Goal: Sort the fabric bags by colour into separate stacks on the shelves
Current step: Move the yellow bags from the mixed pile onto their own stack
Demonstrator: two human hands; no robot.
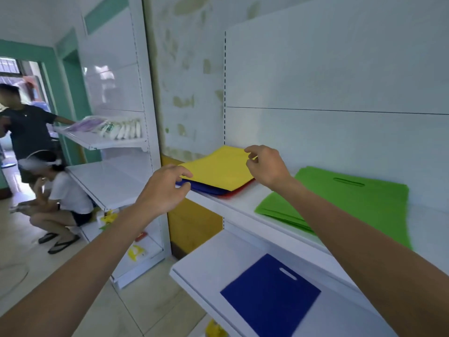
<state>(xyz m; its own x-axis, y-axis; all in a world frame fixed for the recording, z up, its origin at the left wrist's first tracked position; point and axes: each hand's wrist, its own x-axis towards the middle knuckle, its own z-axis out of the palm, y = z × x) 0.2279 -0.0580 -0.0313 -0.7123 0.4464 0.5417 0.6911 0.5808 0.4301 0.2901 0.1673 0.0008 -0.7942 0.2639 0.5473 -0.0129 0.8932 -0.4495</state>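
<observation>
A mixed pile lies at the left end of the upper shelf (243, 203): a yellow bag (218, 169) on top, a red bag (239, 190) and a blue bag (206, 188) under it. My left hand (165, 188) reaches the pile's near-left corner, fingers curved at the yellow bag's edge. My right hand (264, 166) hovers over the yellow bag's right edge, fingers loosely bent, holding nothing that I can see. A stack of green bags (340, 205) lies further right on the same shelf. One blue bag (269, 295) lies flat on the lower shelf (206, 261).
White shelving (109, 183) stands to the left with packets on its upper board. One person crouches on the floor (60, 195) beside it and another stands behind (26, 127). Yellow items lie low on those shelves. The wall panel (340, 69) backs my shelves.
</observation>
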